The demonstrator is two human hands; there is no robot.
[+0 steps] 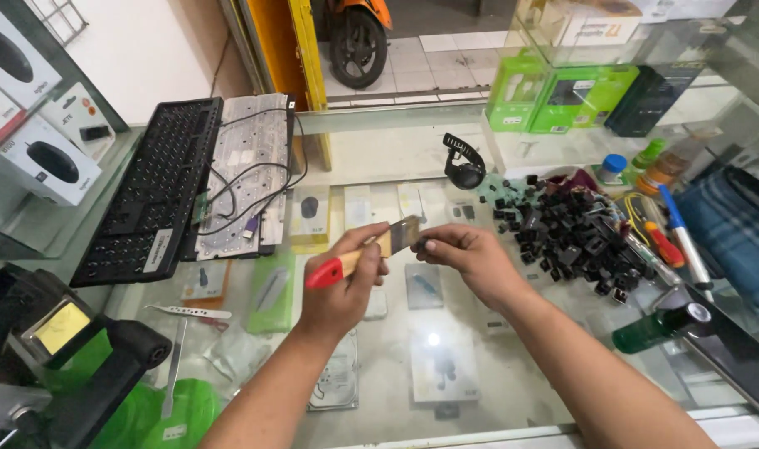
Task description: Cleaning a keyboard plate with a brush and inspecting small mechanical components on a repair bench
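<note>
**Paintbrush and keycap held over the glass counter**

A flat paintbrush with a red-tipped wooden handle and dark bristles (364, 253) is held above the middle of the glass counter (379, 366). The left hand (342, 287) grips its handle, fingers clamped round the wood, bristles pointing right. The bristle tip meets a small black keycap (421, 245), pinched between the fingertips of the right hand (471, 258), whose fingers are closed on it.

Just right of the hands, a heap of loose black keycaps (575, 237) lies on the counter. Beyond it are screwdrivers with red and blue handles (670, 233), and nearer, a dark green bottle (658, 328).

At far left, a black keyboard frame without caps (151, 187) lies beside its pale circuit sheet with trailing wires (246, 170). Metal tweezers (188, 312) rest near left. Boxed goods show through the glass beneath.
</note>
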